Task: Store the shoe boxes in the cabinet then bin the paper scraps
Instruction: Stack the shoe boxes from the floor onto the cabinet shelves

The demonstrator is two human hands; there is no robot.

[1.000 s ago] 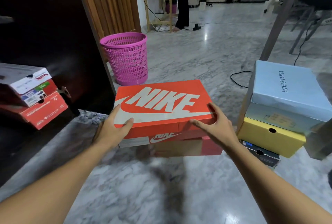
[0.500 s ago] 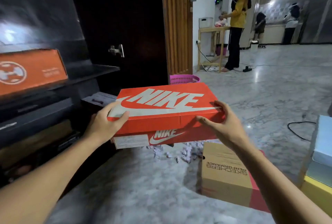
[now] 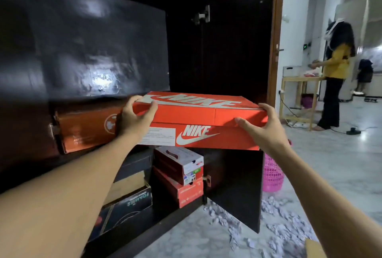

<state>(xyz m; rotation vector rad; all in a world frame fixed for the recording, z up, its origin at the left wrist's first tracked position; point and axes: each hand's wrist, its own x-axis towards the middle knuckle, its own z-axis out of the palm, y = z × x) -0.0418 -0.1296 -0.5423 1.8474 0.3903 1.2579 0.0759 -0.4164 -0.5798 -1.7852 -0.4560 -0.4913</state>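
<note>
I hold an orange Nike shoe box (image 3: 198, 121) level in front of the dark cabinet (image 3: 93, 40), at the height of its middle shelf. My left hand (image 3: 134, 119) grips the box's left end and my right hand (image 3: 262, 129) grips its right front corner. Another orange box (image 3: 86, 127) lies on that shelf just left of it. On the bottom shelf two red-and-white boxes (image 3: 182, 177) are stacked beside dark boxes (image 3: 128, 202). Pale paper scraps (image 3: 275, 228) litter the marble floor by the open cabinet door (image 3: 237, 191).
A pink mesh bin (image 3: 272, 175) stands on the floor right of the door, partly hidden by my right arm. A cardboard box corner (image 3: 314, 249) shows at the bottom right. A person in a yellow top (image 3: 337, 71) stands at a wooden table (image 3: 297, 100) farther back.
I have raised the Nike box from low over the floor to the middle shelf's height and turned toward the cabinet. The Skechers box and side stack have left the view.
</note>
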